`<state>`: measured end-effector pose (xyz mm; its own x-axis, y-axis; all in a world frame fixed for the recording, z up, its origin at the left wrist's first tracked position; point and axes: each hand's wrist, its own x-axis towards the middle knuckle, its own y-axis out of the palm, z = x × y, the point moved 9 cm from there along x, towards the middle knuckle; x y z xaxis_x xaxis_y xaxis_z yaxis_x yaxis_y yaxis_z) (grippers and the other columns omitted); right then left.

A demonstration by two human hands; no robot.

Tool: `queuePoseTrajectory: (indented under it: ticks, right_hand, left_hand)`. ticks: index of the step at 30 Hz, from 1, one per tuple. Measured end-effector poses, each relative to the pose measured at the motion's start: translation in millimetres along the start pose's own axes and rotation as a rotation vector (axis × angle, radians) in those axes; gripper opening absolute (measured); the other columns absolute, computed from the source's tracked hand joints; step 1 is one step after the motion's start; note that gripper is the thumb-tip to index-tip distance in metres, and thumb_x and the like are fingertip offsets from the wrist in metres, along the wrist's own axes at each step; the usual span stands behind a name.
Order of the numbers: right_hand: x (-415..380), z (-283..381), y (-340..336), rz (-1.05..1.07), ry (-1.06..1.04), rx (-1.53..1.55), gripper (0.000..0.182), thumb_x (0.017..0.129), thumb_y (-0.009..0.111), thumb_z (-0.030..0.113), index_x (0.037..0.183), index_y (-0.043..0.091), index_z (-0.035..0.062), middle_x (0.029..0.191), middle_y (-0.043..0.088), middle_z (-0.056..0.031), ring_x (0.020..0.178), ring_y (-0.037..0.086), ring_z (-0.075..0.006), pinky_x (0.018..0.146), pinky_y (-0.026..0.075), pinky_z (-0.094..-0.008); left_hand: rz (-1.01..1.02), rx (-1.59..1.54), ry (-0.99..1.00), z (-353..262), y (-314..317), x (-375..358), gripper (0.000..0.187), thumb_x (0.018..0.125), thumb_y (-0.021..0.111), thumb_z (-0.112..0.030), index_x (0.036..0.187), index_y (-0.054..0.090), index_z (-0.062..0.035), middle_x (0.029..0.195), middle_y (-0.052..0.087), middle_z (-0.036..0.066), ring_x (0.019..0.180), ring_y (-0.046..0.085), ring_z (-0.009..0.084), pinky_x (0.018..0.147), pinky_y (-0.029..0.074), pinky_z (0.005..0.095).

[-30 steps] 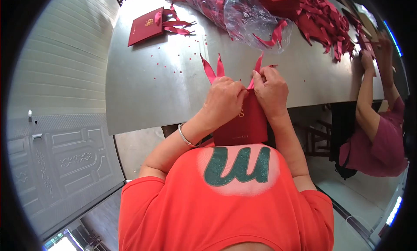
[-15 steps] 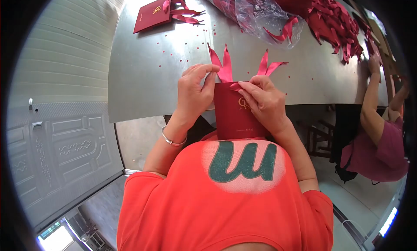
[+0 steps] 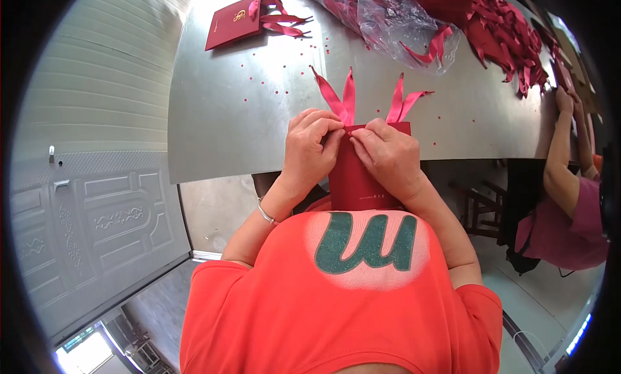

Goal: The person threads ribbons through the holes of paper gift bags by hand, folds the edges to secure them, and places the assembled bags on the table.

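A dark red gift bag [image 3: 356, 180] stands upright against my body at the table edge. Pink ribbon ends [image 3: 343, 102] rise from its top on the left, and another pair [image 3: 401, 102] on the right. My left hand [image 3: 312, 144] pinches at the upper left of the bag, by the ribbon. Close beside it, my right hand [image 3: 388, 155] covers the front and pinches at the top edge with thumb and forefinger. A bit of ribbon shows between the two hands; the fingertips partly hide it.
On the metal table [image 3: 220, 121] lie a finished-looking red bag [image 3: 236, 21], small red dots, clear plastic [image 3: 414, 37] and a heap of red bags with ribbons [image 3: 504, 37]. At the right, a co-worker's arm [image 3: 559, 160] reaches to the table.
My left hand has moved right, onto the bag's top edge, and the two hands are closer together. The view has shifted slightly. The co-worker's hands have come together.
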<state>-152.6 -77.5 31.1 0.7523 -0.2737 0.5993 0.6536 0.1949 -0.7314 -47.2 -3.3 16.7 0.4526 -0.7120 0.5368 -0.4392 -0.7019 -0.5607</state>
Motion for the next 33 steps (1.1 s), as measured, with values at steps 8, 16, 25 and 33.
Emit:
queuePoseTrajectory:
  ticks: [8, 16, 25, 33]
  right_hand:
    - [-1, -5, -2, -0.05, 0.011, 0.081, 0.015, 0.07, 0.072, 0.005, 0.077, 0.06, 0.0084, 0.073, 0.056, -0.003, 0.06, 0.059, -0.019, 0.052, 0.048, -0.0296]
    - [-3, -10, -4, -0.055, 0.03, 0.146, 0.015, 0.068, 0.073, 0.003, 0.075, 0.06, 0.0073, 0.071, 0.056, -0.0043, 0.057, 0.057, -0.0205, 0.049, 0.048, -0.0313]
    - [-18, -100, -44, -0.153, 0.565, 0.389, 0.014, 0.082, 0.071, 0.012, 0.087, 0.066, 0.0005, 0.074, 0.059, -0.0049, 0.061, 0.051, -0.0076, 0.055, 0.042, -0.0234]
    - [-6, -108, -15, 0.266, 0.734, 0.293, 0.036, 0.082, 0.067, 0.035, 0.073, 0.067, 0.0007, 0.065, 0.062, -0.0187, 0.06, 0.063, -0.0325, 0.055, 0.046, -0.0399]
  left_hand:
    - [0.004, 0.008, -0.021, 1, 1, 0, 0.007, 0.074, 0.068, -0.002, 0.078, 0.063, -0.0032, 0.087, 0.066, 0.008, 0.087, 0.063, 0.0274, 0.084, 0.045, 0.0372]
    - [0.032, 0.041, -0.039, -1, 1, 1, 0.009, 0.075, 0.07, -0.002, 0.082, 0.066, -0.0028, 0.092, 0.067, 0.009, 0.092, 0.062, 0.0267, 0.085, 0.046, 0.0358]
    - [-0.043, 0.124, 0.152, -30, 2, 19, 0.011, 0.076, 0.067, -0.003, 0.086, 0.065, -0.0039, 0.089, 0.065, 0.008, 0.091, 0.06, 0.0277, 0.084, 0.044, 0.0383]
    - [0.26, -0.048, 0.205, -42, 50, 29, 0.009, 0.077, 0.065, -0.008, 0.084, 0.063, -0.0029, 0.085, 0.063, 0.014, 0.081, 0.059, 0.032, 0.075, 0.045, 0.0418]
